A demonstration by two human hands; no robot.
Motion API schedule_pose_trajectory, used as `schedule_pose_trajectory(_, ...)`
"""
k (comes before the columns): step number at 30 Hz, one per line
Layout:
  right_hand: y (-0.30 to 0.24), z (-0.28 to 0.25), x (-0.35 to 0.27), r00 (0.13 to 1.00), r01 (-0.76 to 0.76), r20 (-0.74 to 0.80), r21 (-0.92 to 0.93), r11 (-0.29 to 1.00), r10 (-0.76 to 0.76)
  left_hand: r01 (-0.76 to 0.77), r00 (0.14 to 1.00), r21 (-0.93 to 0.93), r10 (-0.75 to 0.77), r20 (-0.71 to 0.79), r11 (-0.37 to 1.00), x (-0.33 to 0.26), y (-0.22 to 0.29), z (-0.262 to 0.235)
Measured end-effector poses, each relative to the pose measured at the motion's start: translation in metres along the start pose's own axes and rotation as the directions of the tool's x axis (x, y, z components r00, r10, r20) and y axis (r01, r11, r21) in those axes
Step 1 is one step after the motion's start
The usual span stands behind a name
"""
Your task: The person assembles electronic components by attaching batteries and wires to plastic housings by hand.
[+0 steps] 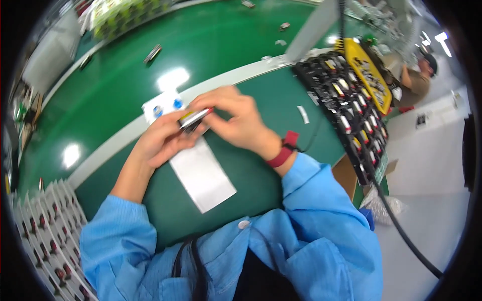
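Observation:
Both my hands meet over the table around a small silver, black and yellow device with a red end (196,118); its exact kind is unclear. My left hand (159,143) grips its lower, dark end from the left. Fingers of my right hand (240,118) are closed on the red end; a red wrist strap circles that wrist. Below the hands lies a white paper sheet (206,178), its top partly covered by them. Just beyond the fingers is a white card (149,111) bearing two round blue pieces (177,104).
A black tray (321,95) with rows of small devices stands at right, beside a yellow tray (354,55). A white rack (42,210) fills the lower left. Beyond a pale rail runs a green surface (115,75) with scattered devices. Another person (419,85) is far right.

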State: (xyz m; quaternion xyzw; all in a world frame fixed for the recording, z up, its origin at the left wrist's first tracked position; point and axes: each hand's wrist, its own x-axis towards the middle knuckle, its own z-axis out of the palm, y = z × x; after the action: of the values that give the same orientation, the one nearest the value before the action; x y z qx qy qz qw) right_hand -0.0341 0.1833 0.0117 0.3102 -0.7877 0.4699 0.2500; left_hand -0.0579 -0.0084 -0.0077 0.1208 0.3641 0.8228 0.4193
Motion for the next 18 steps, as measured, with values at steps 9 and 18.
schedule_pose_trajectory(9,-0.003,0.012,0.003,0.976,0.216,0.092,-0.329,0.919,-0.196,0.002,1.000,0.223,0.005,-0.031,0.975,-0.002,0.006,-0.006)
schedule_pose_trajectory(18,-0.002,0.008,0.000,0.732,-0.622,0.192,0.581,0.526,0.654,-0.187,0.884,0.696,0.427,-0.188,0.694,-0.002,0.009,0.001)
